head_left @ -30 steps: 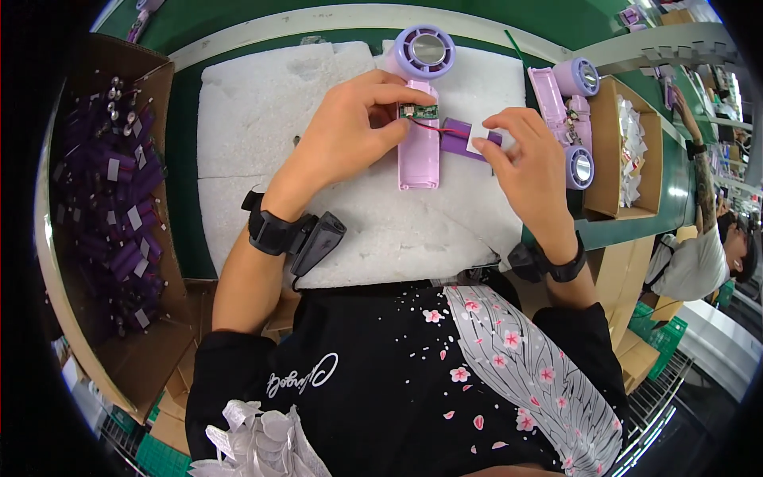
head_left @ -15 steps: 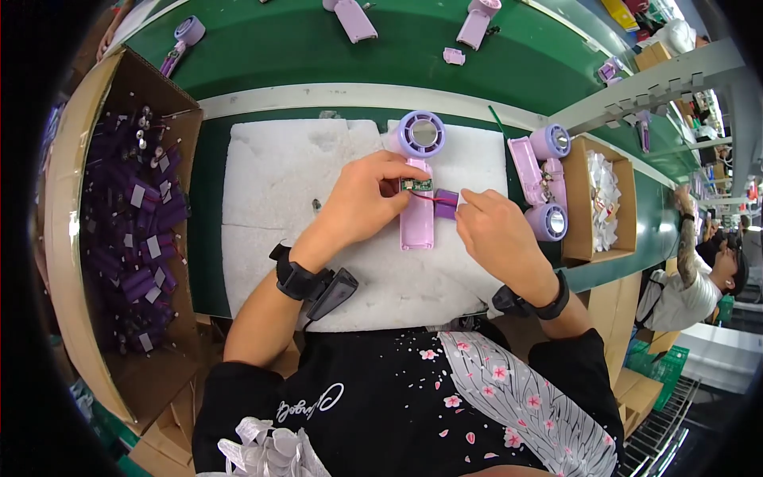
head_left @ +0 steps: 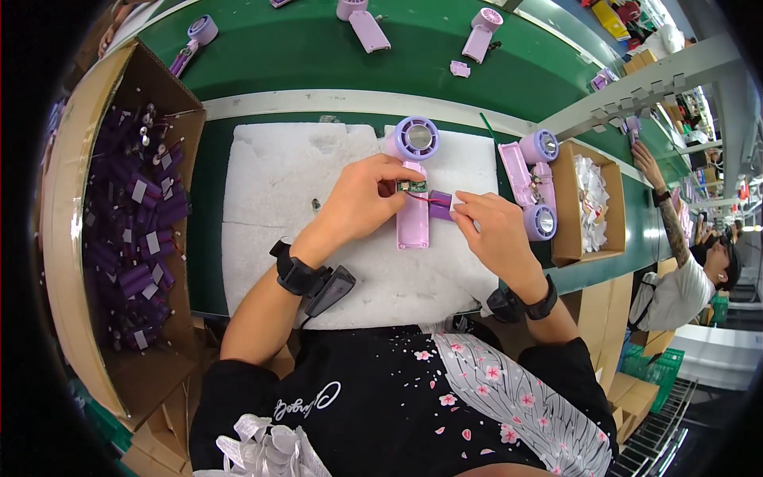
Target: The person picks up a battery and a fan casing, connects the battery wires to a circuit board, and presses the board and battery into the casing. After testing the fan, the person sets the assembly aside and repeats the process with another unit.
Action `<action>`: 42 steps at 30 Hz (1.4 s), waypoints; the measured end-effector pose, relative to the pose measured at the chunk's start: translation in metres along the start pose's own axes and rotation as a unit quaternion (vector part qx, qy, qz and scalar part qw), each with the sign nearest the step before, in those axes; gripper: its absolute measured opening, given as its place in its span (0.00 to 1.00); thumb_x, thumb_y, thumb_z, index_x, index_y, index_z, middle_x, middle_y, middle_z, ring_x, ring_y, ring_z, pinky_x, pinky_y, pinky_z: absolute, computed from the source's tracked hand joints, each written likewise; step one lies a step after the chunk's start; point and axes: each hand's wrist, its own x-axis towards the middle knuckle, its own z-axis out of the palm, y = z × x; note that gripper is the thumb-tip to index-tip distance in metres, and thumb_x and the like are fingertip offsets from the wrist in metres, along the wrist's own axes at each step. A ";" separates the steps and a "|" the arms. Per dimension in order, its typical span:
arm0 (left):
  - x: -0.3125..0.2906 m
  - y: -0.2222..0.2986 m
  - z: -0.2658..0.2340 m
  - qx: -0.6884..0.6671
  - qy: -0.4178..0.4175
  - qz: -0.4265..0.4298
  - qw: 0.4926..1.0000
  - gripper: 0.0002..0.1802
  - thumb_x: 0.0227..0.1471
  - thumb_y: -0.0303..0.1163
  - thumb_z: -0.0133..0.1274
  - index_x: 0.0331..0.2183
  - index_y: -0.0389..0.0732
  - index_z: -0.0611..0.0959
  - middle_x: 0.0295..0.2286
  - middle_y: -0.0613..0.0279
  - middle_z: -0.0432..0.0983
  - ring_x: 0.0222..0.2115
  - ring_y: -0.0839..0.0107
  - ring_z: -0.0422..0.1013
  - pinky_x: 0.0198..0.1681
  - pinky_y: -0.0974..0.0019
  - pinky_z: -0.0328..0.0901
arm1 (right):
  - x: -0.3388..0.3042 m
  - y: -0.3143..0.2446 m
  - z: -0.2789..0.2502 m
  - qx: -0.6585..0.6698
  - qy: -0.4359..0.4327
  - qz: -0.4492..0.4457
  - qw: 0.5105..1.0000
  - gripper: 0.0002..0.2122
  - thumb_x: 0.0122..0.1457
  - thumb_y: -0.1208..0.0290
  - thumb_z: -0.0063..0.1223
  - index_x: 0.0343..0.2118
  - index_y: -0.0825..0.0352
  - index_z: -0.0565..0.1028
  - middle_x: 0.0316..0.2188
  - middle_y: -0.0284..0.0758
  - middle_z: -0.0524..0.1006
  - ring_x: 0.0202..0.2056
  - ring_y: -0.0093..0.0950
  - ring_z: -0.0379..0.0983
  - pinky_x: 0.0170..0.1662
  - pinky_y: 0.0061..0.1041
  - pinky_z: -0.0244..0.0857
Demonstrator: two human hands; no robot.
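A lilac handheld fan lies on a white foam pad (head_left: 278, 191), its round head (head_left: 416, 138) at the far end and its open pink handle shell (head_left: 412, 230) toward me. My left hand (head_left: 362, 199) pinches a small green circuit board (head_left: 412, 186) over the upper part of the shell. Thin red and dark wires run from the board toward a purple battery (head_left: 439, 207) with a white label. The battery lies just right of the shell, and the closed fingers of my right hand (head_left: 497, 234) grip its labelled end.
At left stands a deep cardboard box (head_left: 60, 230) of purple batteries. Lilac fan parts (head_left: 540, 179) and a smaller box (head_left: 566, 207) of white pieces sit at right. More fans (head_left: 369, 32) lie on the green belt (head_left: 278, 56) beyond. A co-worker's arm (head_left: 675, 226) reaches in at far right.
The view has shifted slightly. My right fingers have changed their pose a little at the battery, while my left hand stays on the board. The co-worker's arm has stretched toward a fan on the belt.
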 end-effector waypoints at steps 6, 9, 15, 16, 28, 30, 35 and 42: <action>-0.002 -0.001 -0.002 0.001 0.004 0.002 1.000 0.19 0.43 0.18 0.51 0.41 0.37 0.83 0.40 0.60 0.75 0.32 0.77 0.71 0.35 0.76 0.67 | -0.001 -0.003 0.006 -0.017 0.003 -0.014 1.000 0.04 0.48 0.79 0.58 0.27 0.72 0.76 0.37 0.43 0.79 0.34 0.39 0.75 0.38 0.31 0.69; -0.001 -0.001 -0.002 0.002 0.001 0.003 1.000 0.19 0.43 0.18 0.51 0.41 0.37 0.83 0.40 0.60 0.74 0.33 0.76 0.71 0.36 0.76 0.67 | 0.002 -0.009 0.006 -0.058 -0.009 -0.019 0.998 0.05 0.48 0.80 0.57 0.28 0.72 0.74 0.35 0.42 0.78 0.35 0.39 0.74 0.39 0.31 0.68; 0.002 -0.005 -0.002 -0.009 0.028 0.021 0.999 0.20 0.41 0.20 0.53 0.40 0.41 0.85 0.36 0.59 0.77 0.27 0.73 0.72 0.34 0.72 0.68 | 0.005 -0.004 0.014 -0.069 -0.005 0.000 0.998 0.07 0.48 0.81 0.55 0.30 0.72 0.70 0.29 0.40 0.72 0.33 0.41 0.70 0.39 0.33 0.67; 0.003 -0.004 -0.003 -0.012 0.024 0.021 0.999 0.20 0.41 0.20 0.53 0.40 0.41 0.85 0.36 0.59 0.77 0.27 0.73 0.72 0.34 0.72 0.68 | 0.006 0.000 0.013 -0.047 -0.001 -0.002 0.999 0.07 0.48 0.81 0.55 0.30 0.72 0.70 0.28 0.40 0.71 0.32 0.40 0.70 0.38 0.33 0.66; -0.001 0.002 -0.005 -0.033 0.009 -0.036 0.999 0.21 0.41 0.17 0.51 0.41 0.37 0.84 0.44 0.58 0.75 0.31 0.78 0.71 0.34 0.76 0.67 | -0.051 0.115 -0.160 -0.328 0.095 0.276 0.899 0.10 0.55 0.69 0.54 0.37 0.70 0.75 0.21 0.35 0.75 0.23 0.25 0.72 0.28 0.24 0.65; 0.003 -0.003 -0.001 -0.018 0.008 -0.023 1.000 0.21 0.41 0.17 0.51 0.41 0.37 0.84 0.44 0.58 0.75 0.30 0.78 0.72 0.34 0.76 0.67 | -0.042 0.114 -0.170 -0.281 0.066 0.297 0.910 0.11 0.55 0.68 0.55 0.37 0.70 0.75 0.21 0.34 0.75 0.23 0.24 0.72 0.28 0.23 0.65; 0.003 -0.001 0.002 -0.046 0.035 -0.023 0.998 0.19 0.39 0.19 0.53 0.38 0.40 0.85 0.34 0.60 0.79 0.25 0.73 0.71 0.32 0.72 0.68 | 0.029 0.049 -0.165 -0.072 -0.020 0.210 0.975 0.16 0.55 0.62 0.57 0.37 0.72 0.75 0.22 0.32 0.76 0.23 0.20 0.71 0.28 0.21 0.64; 0.007 -0.002 0.006 -0.043 0.025 -0.003 0.999 0.19 0.39 0.18 0.53 0.38 0.39 0.85 0.38 0.57 0.77 0.27 0.73 0.72 0.33 0.71 0.68 | 0.213 0.104 -0.106 -0.200 -0.108 0.188 0.955 0.27 0.52 0.51 0.57 0.43 0.73 0.72 0.26 0.43 0.78 0.26 0.30 0.76 0.31 0.28 0.69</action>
